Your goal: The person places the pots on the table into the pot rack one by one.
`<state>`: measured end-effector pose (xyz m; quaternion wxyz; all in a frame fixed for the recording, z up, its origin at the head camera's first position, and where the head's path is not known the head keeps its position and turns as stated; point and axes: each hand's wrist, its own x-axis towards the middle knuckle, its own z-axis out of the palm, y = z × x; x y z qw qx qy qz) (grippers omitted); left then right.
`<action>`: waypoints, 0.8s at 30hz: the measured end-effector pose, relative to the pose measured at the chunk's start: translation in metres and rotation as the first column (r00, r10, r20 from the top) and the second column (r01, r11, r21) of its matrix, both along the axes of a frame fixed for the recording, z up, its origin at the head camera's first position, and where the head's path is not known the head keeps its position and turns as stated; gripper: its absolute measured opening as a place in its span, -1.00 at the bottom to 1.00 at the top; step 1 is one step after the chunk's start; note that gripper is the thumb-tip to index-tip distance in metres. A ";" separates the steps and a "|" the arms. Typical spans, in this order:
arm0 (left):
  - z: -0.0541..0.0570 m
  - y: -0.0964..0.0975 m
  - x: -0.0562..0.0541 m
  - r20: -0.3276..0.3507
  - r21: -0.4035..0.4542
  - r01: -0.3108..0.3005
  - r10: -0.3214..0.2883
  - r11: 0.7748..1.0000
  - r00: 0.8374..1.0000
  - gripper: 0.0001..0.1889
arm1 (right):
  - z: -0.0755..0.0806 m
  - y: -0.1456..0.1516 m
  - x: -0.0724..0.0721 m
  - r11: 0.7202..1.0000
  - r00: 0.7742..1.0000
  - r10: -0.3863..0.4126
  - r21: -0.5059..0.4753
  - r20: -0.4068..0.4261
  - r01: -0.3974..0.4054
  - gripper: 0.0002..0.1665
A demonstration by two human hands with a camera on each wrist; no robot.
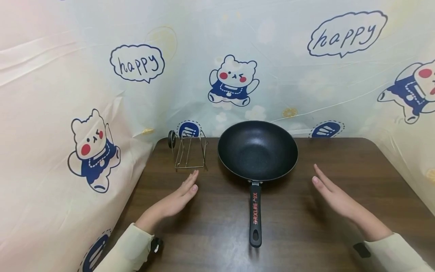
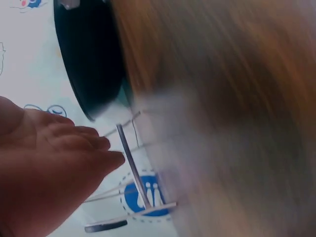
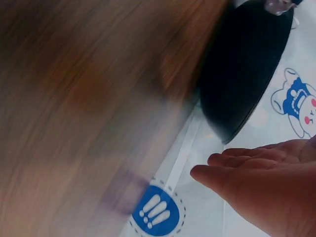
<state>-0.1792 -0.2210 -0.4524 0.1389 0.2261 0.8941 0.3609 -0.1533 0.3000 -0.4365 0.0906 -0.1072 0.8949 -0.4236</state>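
Pan (image 1: 257, 153): tabletop's (image 1: 299, 226) far edge, handle (image 1: 255, 217) between left hand (image 1: 180, 195) and right hand (image 1: 336, 194) | hands: well apart, fingers straight | wire rack (image 1: 189, 167) (left of pan): near left hand

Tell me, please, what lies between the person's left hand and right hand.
The head view shows the black handle of a round black pan between the left hand and right hand, with bare brown wood-grained tabletop on either side.
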 end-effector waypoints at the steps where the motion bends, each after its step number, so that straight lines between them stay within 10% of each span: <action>1: 0.001 0.002 0.001 0.032 0.021 0.009 -0.010 1.000 0.999 -0.37 | 0.001 -0.002 0.000 1.000 1.000 0.004 -0.017 0.008 -0.004 -0.24; 6: 0.005 0.008 0.005 0.154 0.148 0.050 -0.073 0.988 0.985 -0.39 | 0.007 -0.009 -0.001 0.991 0.998 0.044 -0.126 0.036 -0.039 -0.25; 10: 0.007 0.013 0.005 0.277 0.349 0.072 -0.176 0.934 0.945 -0.29 | 0.015 -0.014 0.000 0.975 0.995 0.087 -0.209 0.049 -0.075 -0.22; 19: 0.007 0.035 0.014 0.502 0.753 -0.115 -0.452 0.648 0.737 0.01 | 0.024 -0.024 0.004 0.859 0.974 0.212 -0.491 0.082 -0.146 -0.13; 24: 0.004 0.048 0.024 0.561 0.797 -0.248 -0.523 0.550 0.642 0.12 | 0.026 -0.032 0.004 0.731 0.929 0.333 -0.667 0.161 -0.146 -0.06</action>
